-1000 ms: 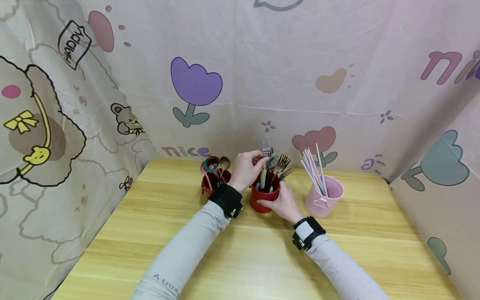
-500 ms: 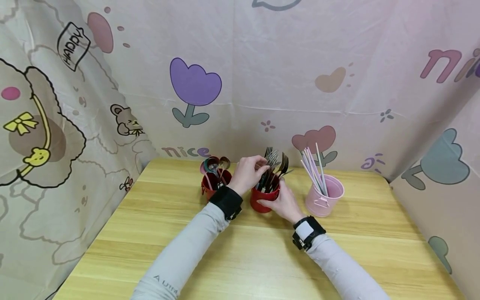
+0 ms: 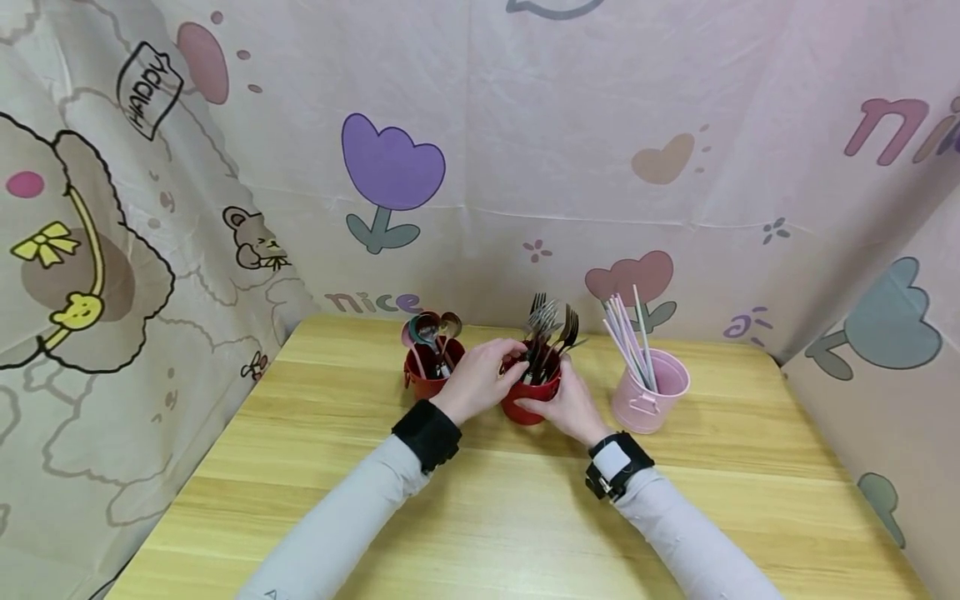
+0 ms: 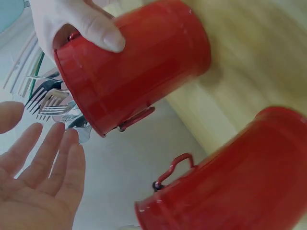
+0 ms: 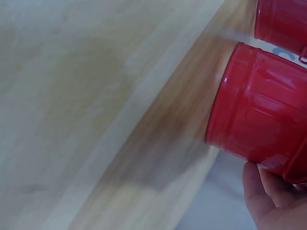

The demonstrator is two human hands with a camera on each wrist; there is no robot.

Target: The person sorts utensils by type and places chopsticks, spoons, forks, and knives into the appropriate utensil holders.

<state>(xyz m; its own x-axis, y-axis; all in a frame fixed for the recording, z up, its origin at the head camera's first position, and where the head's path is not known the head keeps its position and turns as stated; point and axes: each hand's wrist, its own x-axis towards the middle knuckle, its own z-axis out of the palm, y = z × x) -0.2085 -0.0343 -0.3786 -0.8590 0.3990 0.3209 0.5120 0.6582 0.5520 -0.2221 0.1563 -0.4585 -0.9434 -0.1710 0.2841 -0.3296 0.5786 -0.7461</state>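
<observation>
A red bucket (image 3: 527,412) full of forks (image 3: 544,318) stands upright at mid-table. My right hand (image 3: 566,407) grips its right side, the thumb across the front; in the left wrist view that thumb (image 4: 106,34) presses the red wall. The right wrist view shows fingertips (image 5: 254,179) at the bucket's side. My left hand (image 3: 480,381) is at the bucket's left rim, near the forks. In the left wrist view its fingers (image 4: 55,153) are spread and nearly straight, holding nothing, with the fork heads just beyond them.
Left of the forks stands a second red bucket (image 3: 426,387) with several spoons (image 3: 427,327). A pink bucket (image 3: 667,387) with thin pastel sticks (image 3: 628,346) is on the right. A printed cloth (image 3: 510,150) hangs behind the wooden table (image 3: 480,517).
A fork that stood high by my left fingers a second ago is now lower among the others. The left hand has left the forks and dropped toward the rim. My right hand keeps its grip.
</observation>
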